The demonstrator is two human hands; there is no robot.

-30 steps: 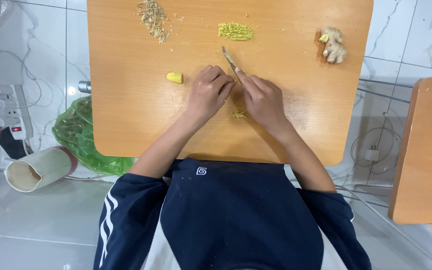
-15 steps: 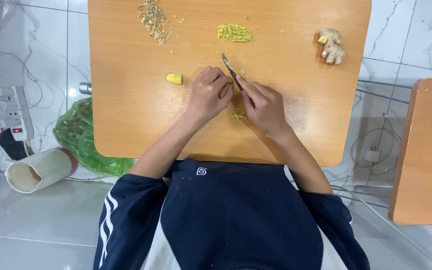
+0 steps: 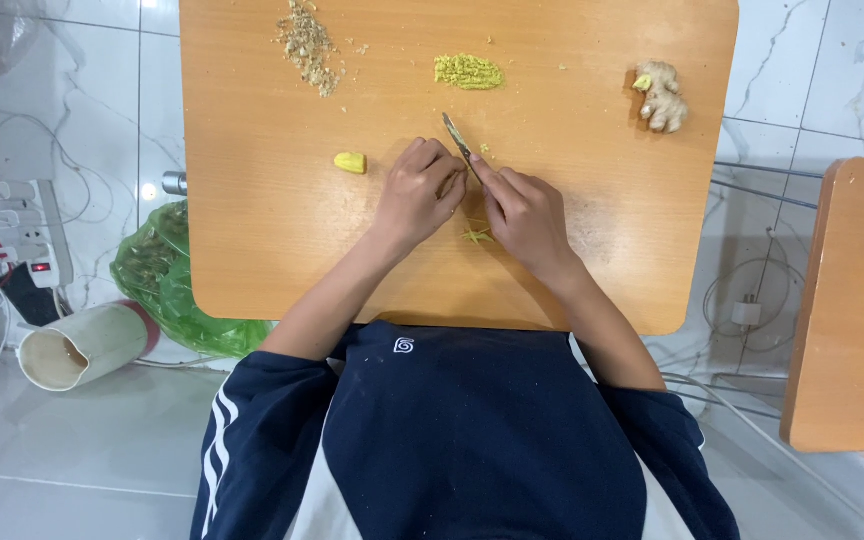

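Note:
On a wooden table (image 3: pixel 252 240) my right hand (image 3: pixel 524 212) grips a small knife (image 3: pixel 459 141), blade pointing away from me. My left hand (image 3: pixel 416 190) is curled beside the blade, fingertips pressing down on something small that the fingers hide. Thin yellow strips (image 3: pixel 476 234) lie between my hands. A peeled yellow ginger chunk (image 3: pixel 350 162) lies to the left of my left hand.
A pile of minced yellow ginger (image 3: pixel 468 71) and a pile of brown peelings (image 3: pixel 308 44) lie at the far side. A whole ginger root (image 3: pixel 660 95) sits at the right. A green bag (image 3: pixel 157 275), a white cup (image 3: pixel 82 345) and a power strip (image 3: pixel 22 232) lie on the floor at left. Another wooden table (image 3: pixel 852 310) stands at right.
The knife tip and both hands have shifted slightly along the board; the blade stays between my hands over the same spot.

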